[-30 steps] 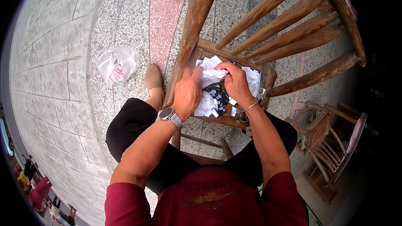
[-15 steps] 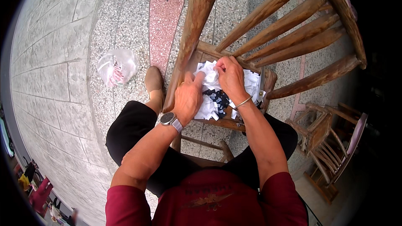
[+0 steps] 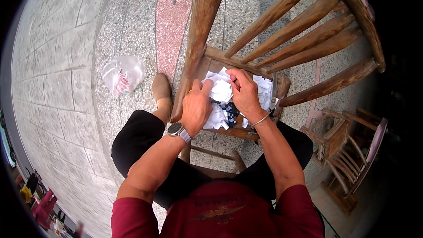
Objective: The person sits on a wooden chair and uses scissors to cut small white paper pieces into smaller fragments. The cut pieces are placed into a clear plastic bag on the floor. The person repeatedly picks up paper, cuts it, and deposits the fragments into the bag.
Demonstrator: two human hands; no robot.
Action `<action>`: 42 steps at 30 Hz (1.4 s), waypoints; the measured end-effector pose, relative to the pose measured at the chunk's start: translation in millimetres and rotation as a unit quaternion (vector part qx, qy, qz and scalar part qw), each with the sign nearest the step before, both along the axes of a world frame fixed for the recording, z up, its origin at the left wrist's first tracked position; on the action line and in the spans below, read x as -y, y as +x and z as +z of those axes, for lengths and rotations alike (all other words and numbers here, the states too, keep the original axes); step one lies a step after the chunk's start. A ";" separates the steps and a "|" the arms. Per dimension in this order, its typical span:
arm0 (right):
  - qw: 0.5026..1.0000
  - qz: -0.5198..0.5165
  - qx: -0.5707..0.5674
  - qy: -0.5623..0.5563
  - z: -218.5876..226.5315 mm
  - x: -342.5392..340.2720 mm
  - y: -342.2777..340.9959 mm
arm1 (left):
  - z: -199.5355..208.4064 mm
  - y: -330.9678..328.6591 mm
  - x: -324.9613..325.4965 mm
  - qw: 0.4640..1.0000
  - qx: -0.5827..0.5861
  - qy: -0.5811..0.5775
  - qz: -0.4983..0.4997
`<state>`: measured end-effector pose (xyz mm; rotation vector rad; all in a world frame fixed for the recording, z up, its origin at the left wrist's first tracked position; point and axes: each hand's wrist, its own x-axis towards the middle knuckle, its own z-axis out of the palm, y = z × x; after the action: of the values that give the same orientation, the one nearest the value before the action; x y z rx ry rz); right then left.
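Two bare hands flank a loose mound of white paper pieces on a wooden chair seat, toward its far edge, below the backrest spindles. From the left hand the mound lies just to the right; from the right hand, just to the left. Neither is clearly nearer, and the mound shows no definite long axis, its pieces pointing every way. The left fingers stand apart at its side; the right thumb and fingers curl close together. Whether either set grips paper, I cannot tell.

Dark scraps lie on the near side of the mound, with a second white heap toward the seat's near edge. More white slips lie by the right edge, beside a metal blade.

Lettering and a winged emblem mark the dark red shirt; no writing is legible on the paper.
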<state>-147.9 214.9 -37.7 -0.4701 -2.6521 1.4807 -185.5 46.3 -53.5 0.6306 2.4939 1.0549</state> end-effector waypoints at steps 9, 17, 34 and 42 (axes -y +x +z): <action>0.997 0.057 -0.028 0.036 -2.3 -1.6 2.1 | 0.3 0.3 0.9 0.999 -0.027 -0.015 -0.014; 0.991 0.059 -0.084 0.085 -0.7 2.6 -0.7 | 5.2 -0.7 0.5 1.000 0.011 -0.007 -0.007; 0.996 0.080 -0.034 -0.017 -3.4 10.2 14.7 | 0.0 -0.6 0.3 0.999 -0.009 0.039 0.037; 0.992 0.113 -0.005 -0.049 2.3 8.0 16.0 | 3.0 -2.9 3.0 0.999 0.032 0.009 0.008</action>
<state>-131.9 206.9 -35.4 -0.1720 -2.7089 1.6752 -188.4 43.3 -50.5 0.5743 2.4407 1.0865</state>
